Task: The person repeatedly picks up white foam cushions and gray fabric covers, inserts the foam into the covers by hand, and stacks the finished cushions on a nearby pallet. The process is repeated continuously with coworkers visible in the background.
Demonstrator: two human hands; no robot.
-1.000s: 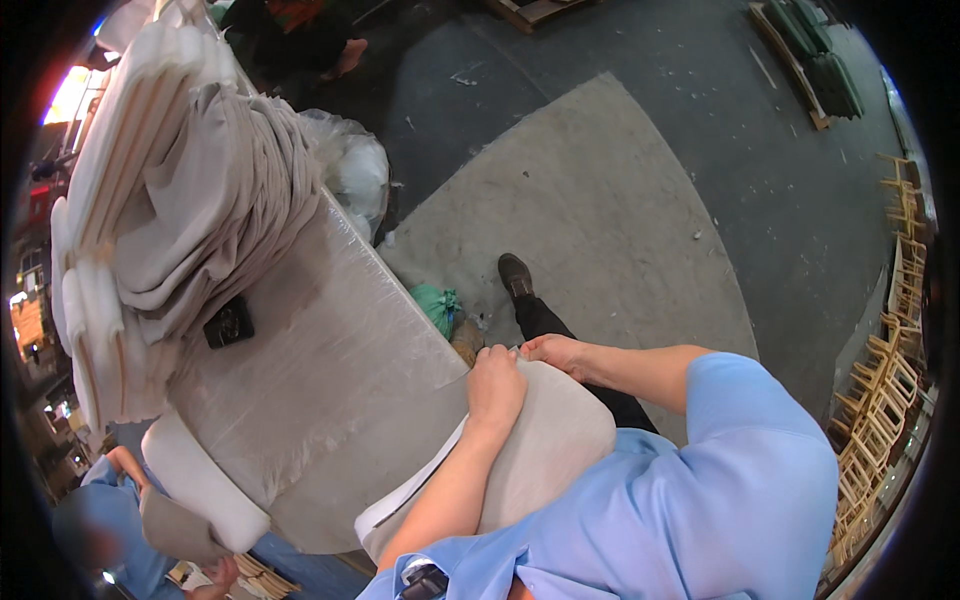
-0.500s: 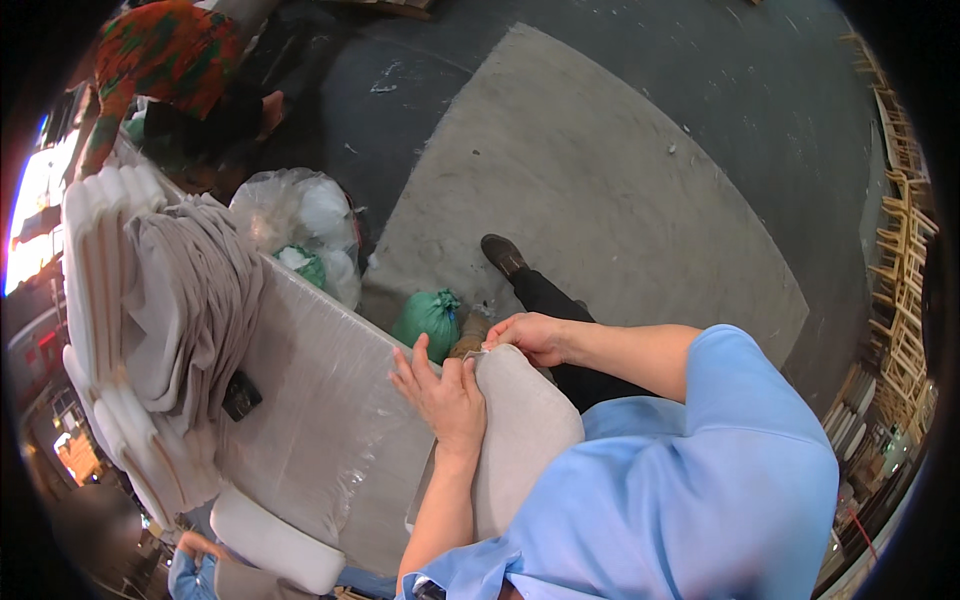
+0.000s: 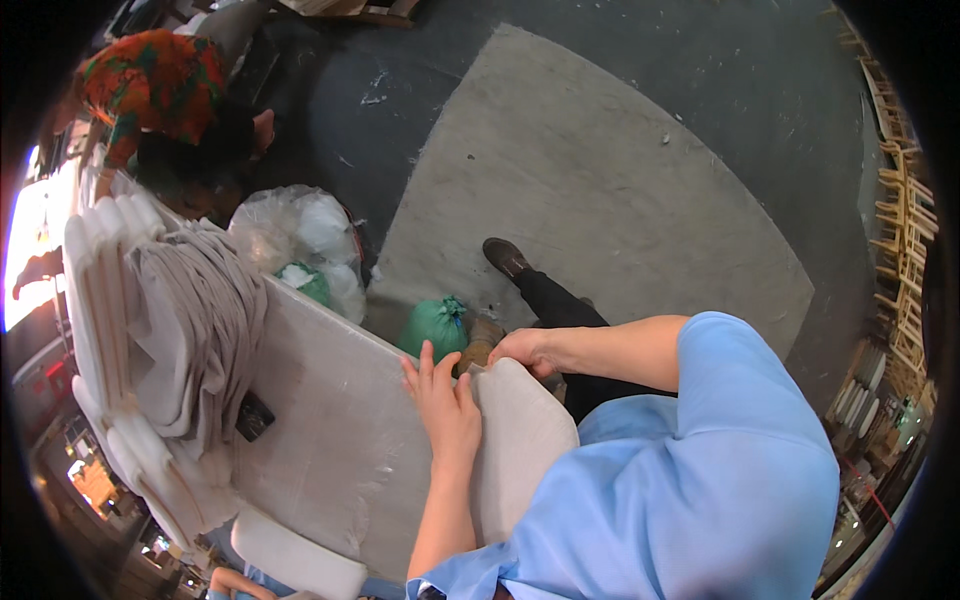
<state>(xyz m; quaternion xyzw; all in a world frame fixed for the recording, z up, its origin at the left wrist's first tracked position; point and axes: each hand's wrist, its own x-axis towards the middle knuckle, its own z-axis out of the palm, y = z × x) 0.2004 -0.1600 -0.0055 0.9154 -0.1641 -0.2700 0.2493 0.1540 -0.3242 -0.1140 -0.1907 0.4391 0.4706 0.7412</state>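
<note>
Against my body rests a pale grey fabric-covered cushion (image 3: 525,415), its narrow far end between my hands. My left hand (image 3: 447,405) lies along the cushion's left edge, fingers stretched out and apart, the thumb side touching the fabric near the corner. At that far end, the fingers of my right hand (image 3: 527,350) are closed in a pinch on the edge of the cushion's cover. Exactly what the right fingertips grip is partly hidden by the hand.
A plastic-wrapped table (image 3: 330,400) stands left, bearing stacked white foam pads (image 3: 110,290), draped grey covers (image 3: 200,310) and a black object (image 3: 255,416). Beyond it are a green sack (image 3: 433,327) and clear plastic bags (image 3: 300,235). A co-worker (image 3: 160,85) bends at upper left; another's arm shows lower left.
My right hand stays at the cushion's far corner while its grip shifts slightly. The left hand's fingers have moved a little closer together. The view has shifted slightly.
</note>
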